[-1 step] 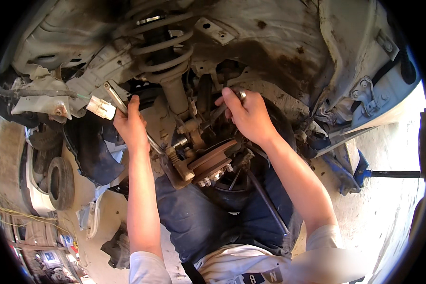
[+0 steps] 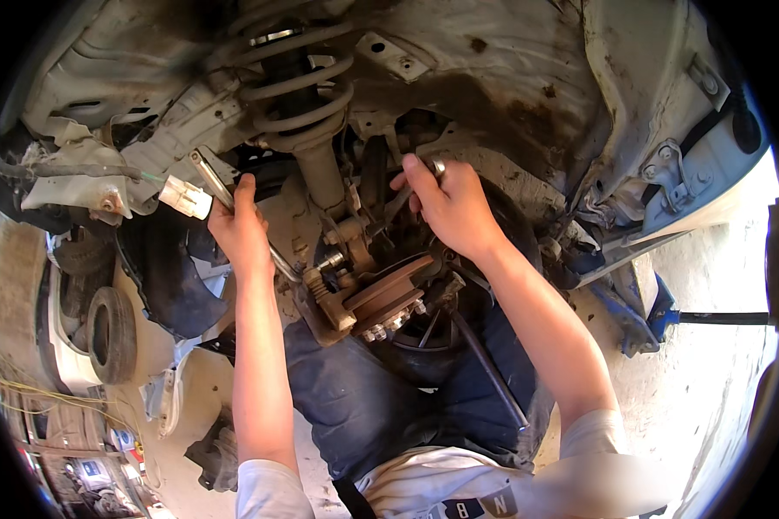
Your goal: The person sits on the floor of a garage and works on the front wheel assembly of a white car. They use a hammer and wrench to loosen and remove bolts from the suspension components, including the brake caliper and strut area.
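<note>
My left hand (image 2: 241, 229) is closed round a long metal wrench (image 2: 212, 180) whose lower end reaches the strut's lower mount, beside a shiny bolt or socket (image 2: 329, 260). My right hand (image 2: 448, 208) grips a second wrench (image 2: 398, 206); its rounded end pokes out above my fingers and its shaft slants down toward the strut bracket (image 2: 346, 232). Where either wrench meets its fastener is hard to make out. Below both hands is the rusty brake disc (image 2: 394, 290) with its wheel studs. The strut's coil spring (image 2: 299, 82) rises above it.
Near my left hand hangs a white wiring connector (image 2: 184, 197). A long dark bar (image 2: 489, 368) leans across my right leg. Blue metal stand parts (image 2: 658, 316) are at the right. An old tyre (image 2: 112, 336) lies at the left. The wheel-arch panel (image 2: 519, 52) closes in overhead.
My right hand and its wrench have shifted very slightly up and to the left. My left hand has stayed in place on its wrench.
</note>
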Available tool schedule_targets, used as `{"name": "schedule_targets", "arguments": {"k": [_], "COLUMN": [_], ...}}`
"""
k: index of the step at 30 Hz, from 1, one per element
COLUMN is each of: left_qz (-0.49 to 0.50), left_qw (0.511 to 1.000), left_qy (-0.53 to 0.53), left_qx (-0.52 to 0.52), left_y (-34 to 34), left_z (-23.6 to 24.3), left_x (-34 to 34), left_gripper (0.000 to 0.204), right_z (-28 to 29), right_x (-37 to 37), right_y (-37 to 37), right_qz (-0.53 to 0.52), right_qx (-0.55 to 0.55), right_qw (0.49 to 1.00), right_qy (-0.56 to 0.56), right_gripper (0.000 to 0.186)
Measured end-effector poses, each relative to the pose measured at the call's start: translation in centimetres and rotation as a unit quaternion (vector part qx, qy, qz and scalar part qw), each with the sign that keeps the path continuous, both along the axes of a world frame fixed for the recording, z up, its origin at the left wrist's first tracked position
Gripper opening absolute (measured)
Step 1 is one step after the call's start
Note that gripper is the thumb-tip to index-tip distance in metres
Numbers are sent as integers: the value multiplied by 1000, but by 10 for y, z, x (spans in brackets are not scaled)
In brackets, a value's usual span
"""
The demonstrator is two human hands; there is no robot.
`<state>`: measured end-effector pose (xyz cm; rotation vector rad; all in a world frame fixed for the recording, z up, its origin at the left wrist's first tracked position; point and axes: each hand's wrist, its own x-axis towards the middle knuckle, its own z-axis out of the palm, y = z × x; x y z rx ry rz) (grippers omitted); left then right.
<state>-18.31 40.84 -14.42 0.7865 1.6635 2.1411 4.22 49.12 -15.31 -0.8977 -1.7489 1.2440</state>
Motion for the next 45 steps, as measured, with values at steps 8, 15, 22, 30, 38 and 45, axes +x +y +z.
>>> {"name": "schedule_targets", "arguments": {"k": [8, 15, 22, 30, 38, 45], "left_qz": [-3, 3, 37, 28, 60, 58], "left_qw": [1000, 1000, 993, 996, 983, 989], "left_qy": [0, 11, 112, 89, 170, 138], "left_qx": [-5, -8, 5, -14, -26, 19], "left_y": [0, 1, 11, 5, 4, 4], "left_z": [-3, -5, -23, -10, -3, -9], "left_x": [-3, -2, -23, -14, -6, -2], "left_gripper": [19, 21, 21, 19, 25, 28], "right_z": [14, -1, 0, 11, 11, 22], "right_x": [-9, -8, -36, -32, -37, -40], "right_y": [-4, 5, 43, 21, 15, 29], "right_qz": [5, -37, 1, 14, -36, 130], "right_qx": [1, -40, -57, -76, -91, -317], "right_qw": [1000, 998, 998, 997, 991, 866], "right_qy": [-22, 25, 6, 22, 95, 364], "right_gripper": [44, 46, 47, 45, 35, 32]}}
